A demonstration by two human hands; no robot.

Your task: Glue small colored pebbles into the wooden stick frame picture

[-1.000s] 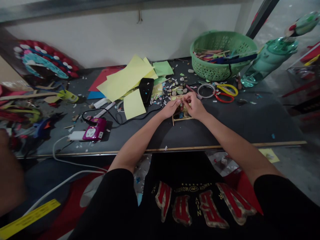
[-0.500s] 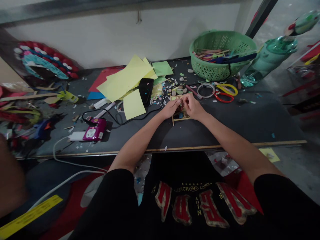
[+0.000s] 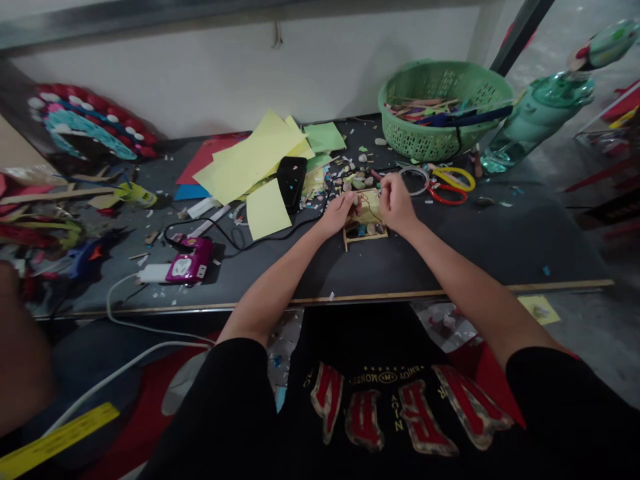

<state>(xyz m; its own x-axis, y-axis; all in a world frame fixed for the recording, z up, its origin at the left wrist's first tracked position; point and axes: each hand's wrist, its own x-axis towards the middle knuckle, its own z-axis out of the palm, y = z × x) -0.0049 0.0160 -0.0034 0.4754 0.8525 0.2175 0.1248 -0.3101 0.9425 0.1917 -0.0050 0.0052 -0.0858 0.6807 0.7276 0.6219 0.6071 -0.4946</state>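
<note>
A small wooden frame [image 3: 366, 238] with a pale yellow backing [image 3: 369, 208] lies on the dark table. Dark, blue and tan pebbles [image 3: 371, 229] sit along its near side, and a thin brown line curves over the backing. At the frame's left side, my left hand [image 3: 338, 216] pinches what looks like a small greyish pebble [image 3: 356, 199]. My right hand [image 3: 399, 204] is over the frame's right edge with its fingers closed; whatever they hold is hidden. Loose pebbles [image 3: 358, 183] and paper scraps lie just beyond the frame.
Behind are yellow paper sheets [image 3: 255, 157], a black phone [image 3: 291, 181] and a green basket [image 3: 445, 137] of sticks. Scissors [image 3: 453, 193], a tape roll [image 3: 413, 190] and a bottle [image 3: 537, 120] are right. A purple power adapter [image 3: 191, 261] with cables is left, near another person's arm [image 3: 23, 353].
My right hand has moved away from my left, to the right and slightly up, uncovering the yellow backing and the pebbles. My left hand has shifted slightly left.
</note>
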